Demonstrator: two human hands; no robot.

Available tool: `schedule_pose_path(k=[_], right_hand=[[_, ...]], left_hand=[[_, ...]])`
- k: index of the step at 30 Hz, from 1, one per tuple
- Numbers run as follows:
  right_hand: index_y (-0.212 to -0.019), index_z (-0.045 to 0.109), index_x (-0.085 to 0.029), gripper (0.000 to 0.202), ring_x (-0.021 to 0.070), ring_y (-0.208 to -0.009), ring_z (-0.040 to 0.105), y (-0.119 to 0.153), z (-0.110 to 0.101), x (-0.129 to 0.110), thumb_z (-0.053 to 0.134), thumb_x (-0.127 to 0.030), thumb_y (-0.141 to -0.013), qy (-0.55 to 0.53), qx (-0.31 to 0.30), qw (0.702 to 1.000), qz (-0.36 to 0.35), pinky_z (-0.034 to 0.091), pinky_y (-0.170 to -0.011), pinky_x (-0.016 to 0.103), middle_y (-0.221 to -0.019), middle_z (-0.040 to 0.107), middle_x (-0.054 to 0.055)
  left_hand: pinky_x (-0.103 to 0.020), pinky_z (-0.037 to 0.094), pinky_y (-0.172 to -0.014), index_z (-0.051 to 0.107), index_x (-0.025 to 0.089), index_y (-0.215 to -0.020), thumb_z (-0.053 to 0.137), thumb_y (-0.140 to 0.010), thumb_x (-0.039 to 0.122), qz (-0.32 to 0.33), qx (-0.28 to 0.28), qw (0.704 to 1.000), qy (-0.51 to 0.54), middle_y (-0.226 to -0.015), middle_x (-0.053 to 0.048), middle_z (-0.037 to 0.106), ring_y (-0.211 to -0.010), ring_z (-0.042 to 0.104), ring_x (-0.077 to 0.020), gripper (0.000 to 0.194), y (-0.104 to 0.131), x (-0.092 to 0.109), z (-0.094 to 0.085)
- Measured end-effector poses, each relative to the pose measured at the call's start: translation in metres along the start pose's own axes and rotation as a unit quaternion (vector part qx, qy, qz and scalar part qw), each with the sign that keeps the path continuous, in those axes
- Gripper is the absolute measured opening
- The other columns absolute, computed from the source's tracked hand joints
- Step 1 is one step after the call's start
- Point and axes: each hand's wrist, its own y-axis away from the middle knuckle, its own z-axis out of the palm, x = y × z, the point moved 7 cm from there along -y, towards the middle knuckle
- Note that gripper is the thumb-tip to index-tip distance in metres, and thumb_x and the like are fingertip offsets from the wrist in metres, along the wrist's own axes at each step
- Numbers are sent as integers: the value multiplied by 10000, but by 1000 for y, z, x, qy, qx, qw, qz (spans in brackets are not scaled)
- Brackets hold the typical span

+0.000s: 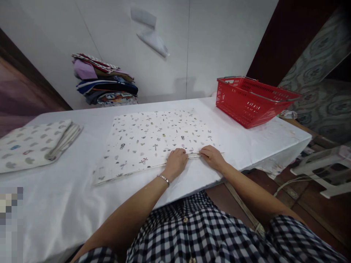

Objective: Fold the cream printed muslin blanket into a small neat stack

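A folded white cloth (148, 135) with small printed palm trees and shapes lies flat on the white-covered table. My left hand (176, 160), with a bracelet at the wrist, is closed on the cloth's near edge, right of its middle. Close by, my right hand (212, 157) pinches the same edge near the right corner. Between the hands, several stacked layers show along the edge. The thumbs are mostly hidden from view.
A red plastic basket (252, 104) stands at the table's back right. Another folded printed cloth (33, 144) lies at the left. Behind the table rises a stack of folded fabrics (106, 82). A white plastic stool (326, 171) is on the floor at right.
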Motion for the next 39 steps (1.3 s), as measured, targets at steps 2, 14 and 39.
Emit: schedule_pose_path(k=[2, 14, 39], right_hand=[[-967, 665, -197, 214, 211, -909, 558, 0, -1, -4, 465, -247, -911, -1, -10, 1000, -10, 456, -807, 355, -964, 652, 97], [-992, 657, -191, 259, 222, -931, 549, 0, 3, -5, 415, -271, -946, 20, -40, 999, -13, 434, -807, 356, -989, 650, 104], [-998, 669, -171, 260, 206, -859, 549, -1, 3, -5, 430, -260, -950, 57, -15, 998, -38, 447, -746, 334, -935, 654, 97]], left_hand=[[-360, 423, -810, 667, 197, -846, 477, -891, 237, -20, 0, 999, 39, -986, -63, 618, -939, 525, -207, 199, 0, -5, 1], [-342, 411, -765, 613, 185, -862, 441, -910, 244, -46, -11, 998, 29, -856, -42, 648, -835, 561, -192, 189, -2, -8, 0], [-378, 419, -891, 672, 174, -949, 416, -933, 274, 0, -30, 1000, -7, -1221, -58, 594, -1104, 518, -217, 275, -14, 14, 16]])
